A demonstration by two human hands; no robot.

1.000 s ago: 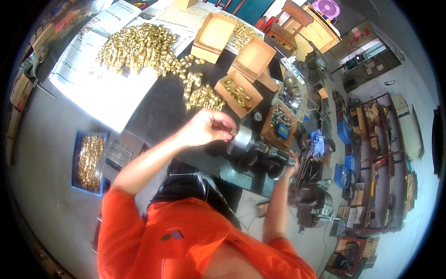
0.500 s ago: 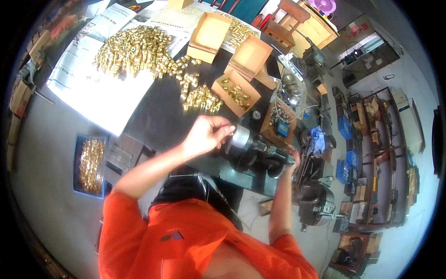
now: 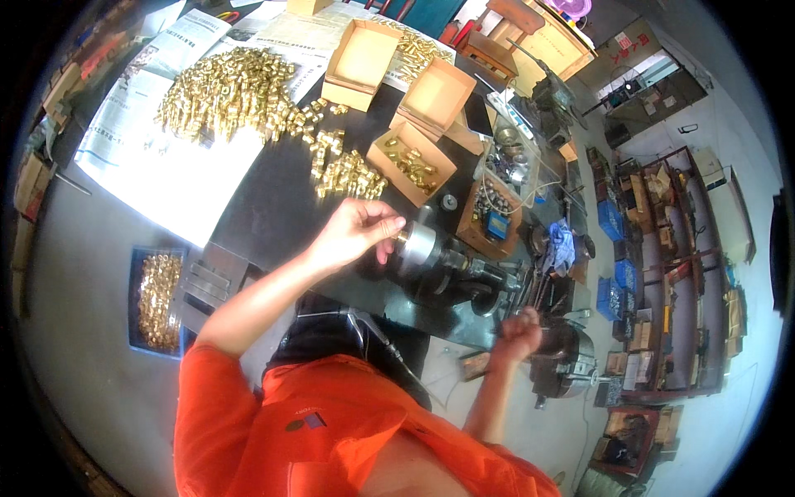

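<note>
My left hand (image 3: 356, 234) is at the front of a round silver chuck (image 3: 419, 245) on a dark bench machine (image 3: 451, 277). Thumb and fingers pinch a small brass fitting (image 3: 402, 236), mostly hidden by the fingertips, at the chuck's mouth. My right hand (image 3: 520, 333), slightly blurred, is curled like a fist beyond the machine's right end; whatever it may hold is hidden. Loose brass fittings (image 3: 352, 176) lie on the dark table just past my left hand. An open cardboard box (image 3: 437, 184) with more fittings stands beyond the chuck.
A large heap of brass fittings (image 3: 228, 91) covers newspaper (image 3: 108, 124) at the far left. A blue crate (image 3: 132, 319) of brass pieces stands low at left. Right of the chuck are a wooden box of metal parts (image 3: 509, 245), a blue cloth (image 3: 561, 247) and a dark motor-like machine (image 3: 563, 360).
My right hand has come away from the machine's right end, moving toward me. My left hand stays at the chuck; the whole view has shifted slightly.
</note>
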